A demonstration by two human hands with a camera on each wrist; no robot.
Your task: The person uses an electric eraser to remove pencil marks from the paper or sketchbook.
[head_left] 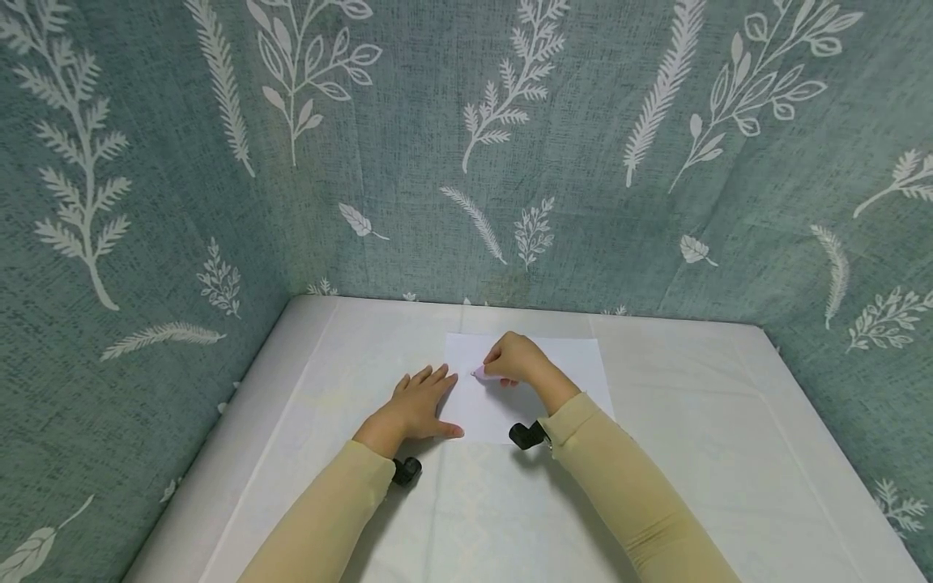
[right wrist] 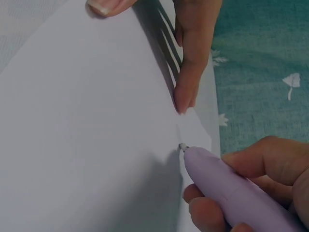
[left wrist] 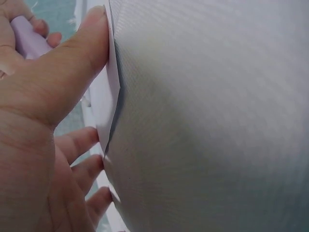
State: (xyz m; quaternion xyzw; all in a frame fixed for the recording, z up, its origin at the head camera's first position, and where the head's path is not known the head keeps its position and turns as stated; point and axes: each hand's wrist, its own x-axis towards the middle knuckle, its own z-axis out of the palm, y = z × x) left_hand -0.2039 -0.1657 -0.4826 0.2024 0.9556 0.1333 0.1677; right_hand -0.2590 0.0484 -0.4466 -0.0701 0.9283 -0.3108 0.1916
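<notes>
A white sheet of paper (head_left: 481,413) lies on the white-covered table. My right hand (head_left: 516,356) pinches a thick lilac pen (right wrist: 236,193) between thumb and fingers, over the left part of the sheet. In the right wrist view the pen's small metal tip (right wrist: 182,146) is right at the paper's surface, with a faint line beside it. My left hand (head_left: 419,409) lies with spread, straight fingers at the sheet's left edge. Its thumb (left wrist: 91,34) rests on the paper, whose near corner lifts slightly in the left wrist view.
A white cloth (head_left: 692,389) covers the table. Behind and to the sides hangs a teal fabric (head_left: 408,162) with white leaf prints. A black wrist camera (head_left: 406,471) sits under the left sleeve, another black camera (head_left: 527,436) by the right sleeve.
</notes>
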